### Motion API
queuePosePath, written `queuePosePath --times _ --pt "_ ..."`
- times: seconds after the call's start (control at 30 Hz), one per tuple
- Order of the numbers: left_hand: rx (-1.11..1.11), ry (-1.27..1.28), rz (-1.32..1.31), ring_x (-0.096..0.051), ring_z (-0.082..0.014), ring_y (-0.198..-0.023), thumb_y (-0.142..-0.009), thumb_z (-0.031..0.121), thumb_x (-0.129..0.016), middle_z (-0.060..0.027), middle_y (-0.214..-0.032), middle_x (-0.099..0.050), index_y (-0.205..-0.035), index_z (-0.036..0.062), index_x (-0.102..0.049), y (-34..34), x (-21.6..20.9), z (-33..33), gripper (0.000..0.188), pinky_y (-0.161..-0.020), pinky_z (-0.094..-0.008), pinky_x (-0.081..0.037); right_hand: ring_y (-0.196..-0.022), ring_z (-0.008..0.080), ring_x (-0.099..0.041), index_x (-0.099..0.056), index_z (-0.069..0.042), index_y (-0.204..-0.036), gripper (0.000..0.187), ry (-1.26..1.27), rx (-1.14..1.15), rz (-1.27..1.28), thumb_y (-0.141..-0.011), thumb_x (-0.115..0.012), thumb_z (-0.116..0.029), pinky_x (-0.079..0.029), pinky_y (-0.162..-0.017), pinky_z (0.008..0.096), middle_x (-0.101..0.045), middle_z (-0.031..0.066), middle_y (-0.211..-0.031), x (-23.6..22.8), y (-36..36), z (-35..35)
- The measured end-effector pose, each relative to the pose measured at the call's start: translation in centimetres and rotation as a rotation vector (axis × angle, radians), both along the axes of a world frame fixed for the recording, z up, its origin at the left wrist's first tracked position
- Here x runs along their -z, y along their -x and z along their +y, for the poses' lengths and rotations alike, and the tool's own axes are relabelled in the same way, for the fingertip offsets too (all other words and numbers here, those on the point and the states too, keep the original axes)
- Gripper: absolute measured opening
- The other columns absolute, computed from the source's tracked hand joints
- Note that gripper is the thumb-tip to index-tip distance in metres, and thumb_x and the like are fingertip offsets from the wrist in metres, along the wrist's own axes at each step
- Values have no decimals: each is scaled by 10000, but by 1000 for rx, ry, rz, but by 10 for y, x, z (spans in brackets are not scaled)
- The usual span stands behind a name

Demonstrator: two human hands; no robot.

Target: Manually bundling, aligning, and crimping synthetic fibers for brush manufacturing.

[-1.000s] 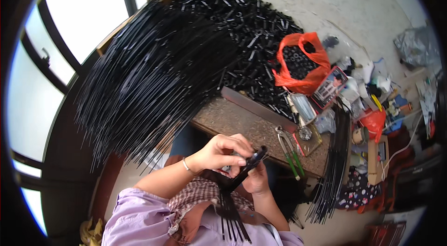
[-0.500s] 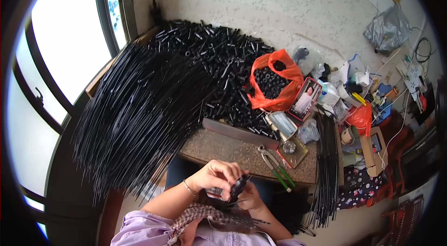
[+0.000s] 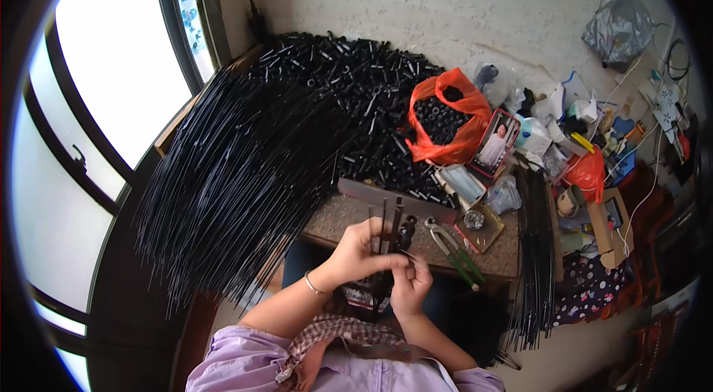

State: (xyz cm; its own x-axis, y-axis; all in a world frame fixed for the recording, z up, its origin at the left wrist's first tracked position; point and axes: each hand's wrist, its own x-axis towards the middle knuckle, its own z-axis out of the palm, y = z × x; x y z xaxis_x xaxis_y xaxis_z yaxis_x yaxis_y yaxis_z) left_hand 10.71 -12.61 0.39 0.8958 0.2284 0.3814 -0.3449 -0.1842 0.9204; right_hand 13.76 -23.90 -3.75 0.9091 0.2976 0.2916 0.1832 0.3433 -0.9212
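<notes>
My left hand [image 3: 364,252] is closed around several thin black rods [image 3: 398,208] that stand upright in front of me. Dark ring-like pieces [image 3: 408,226] show beside the rods, just beyond the fingers. Close by, my right hand [image 3: 411,289] is closed in a pinch at the left thumb, on a thin strip whose kind I cannot make out. Both hands are above my lap, at the near edge of the speckled tabletop [image 3: 338,223]. A large sheaf of long black rods [image 3: 230,191] lies to the left. Behind is a heap of short black tubular pieces [image 3: 364,87].
Green-handled pliers [image 3: 454,251] and a steel wool ball [image 3: 474,220] lie right of my hands. Beyond are a red plastic bag [image 3: 471,138] of small black rings and a phone [image 3: 496,141]. More black rods [image 3: 533,266] hang over the right edge. A metal strip [image 3: 397,199] borders the heap.
The rods have swung from low and slanting near my lap to upright. My right hand has come out from behind the black pieces to pinch beside the left thumb. The view has shifted slightly.
</notes>
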Motion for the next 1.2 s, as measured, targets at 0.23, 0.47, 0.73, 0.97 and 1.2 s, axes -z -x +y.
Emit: queuePosePath --times 0.23,0.47,0.73,0.97,1.2 --pt "155 187 60 -452 -82 -651 -548 99 -692 -28 -671 -523 -719 8 -521 17 7 25 259 -565 -218 -366 -681 97 -521 -499 29 -832 190 8 -484 44 -654 -566 41 -422 -595 185 -536 54 -753 -8 -12 -8" --pt "571 322 70 -504 -165 -675 -534 181 -695 -94 -740 -544 -789 -18 -543 9 20 40 358 -615 -272 -384 -706 100 -513 -470 -11 -772 237 -128 -871 18 -595 -611 60 -430 -640 217 -531 41 -746 7 -32 1" --pt "-63 -114 158 -486 -219 -788 -588 94 -640 -108 -842 -474 -909 14 -416 7 26 8 400 -702 -288 -380 -616 84 -486 -438 -24 -797 282 182 -348 80 -603 -641 -37 -401 -555 196 -510 37 -705 -13 -25 12" --pt "2 95 178 -445 -147 -715 -646 -3 -518 -64 -767 -456 -803 4 -436 1 34 13 178 -649 -263 -378 -542 60 -388 -502 -26 -726 171 274 -84 -345 -608 -627 -20 -325 -468 183 -420 11 -691 6 -19 14" --pt "-57 172 63 -469 -140 -689 -616 -70 -449 -67 -719 -494 -714 2 -422 -7 47 10 124 -641 -261 -392 -690 71 -388 -362 -62 -862 461 88 -357 181 -533 -684 -36 -337 -601 179 -388 -3 -782 -5 -38 28"
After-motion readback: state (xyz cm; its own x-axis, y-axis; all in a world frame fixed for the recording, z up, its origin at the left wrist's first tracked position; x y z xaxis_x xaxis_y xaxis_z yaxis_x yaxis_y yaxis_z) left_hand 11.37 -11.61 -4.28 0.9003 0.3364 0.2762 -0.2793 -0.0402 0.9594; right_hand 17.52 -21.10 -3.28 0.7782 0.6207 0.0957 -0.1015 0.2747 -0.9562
